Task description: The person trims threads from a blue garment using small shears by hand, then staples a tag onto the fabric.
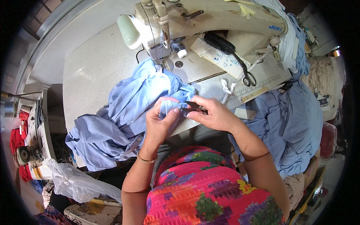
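A light blue garment (131, 93) lies bunched on the sewing table, part of it under the presser foot of the sewing machine (210, 22). My left hand (162, 117) is closed on a folded edge of that garment, thumb on top. In my right hand (212, 114) is a small pair of dark thread snips (193, 107), pinched between thumb and fingers. Their blades point left and meet the cloth edge beside my left fingertips. Whether the blades have a thread between them is too small to tell.
Black-handled scissors (243, 67) lie on paper under the machine arm, near a knotted white cord (227, 90). More blue garments (285, 123) hang at the table's right. A green lamp (128, 32) shines by the needle. At lower left is a clear plastic bag (75, 183).
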Demonstrator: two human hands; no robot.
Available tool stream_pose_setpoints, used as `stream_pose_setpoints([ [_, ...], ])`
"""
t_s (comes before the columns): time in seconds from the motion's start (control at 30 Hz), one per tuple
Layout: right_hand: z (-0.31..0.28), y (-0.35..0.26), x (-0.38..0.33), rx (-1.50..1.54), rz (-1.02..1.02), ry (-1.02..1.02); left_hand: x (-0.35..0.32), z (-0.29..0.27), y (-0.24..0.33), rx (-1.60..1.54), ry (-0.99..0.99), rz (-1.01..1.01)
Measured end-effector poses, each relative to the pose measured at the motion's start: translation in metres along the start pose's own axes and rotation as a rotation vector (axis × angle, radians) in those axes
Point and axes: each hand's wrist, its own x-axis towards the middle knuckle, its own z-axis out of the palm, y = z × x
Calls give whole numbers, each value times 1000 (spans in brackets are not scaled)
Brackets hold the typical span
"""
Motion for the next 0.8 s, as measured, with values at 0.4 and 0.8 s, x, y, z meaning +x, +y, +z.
stream_pose_setpoints([
  [0.4,-1,-4,9,1,81,-142,0,-2,-1,30,-54,25],
  [0.8,2,5,8,18,20,-66,-2,-1,4,-124,-78,-51],
])
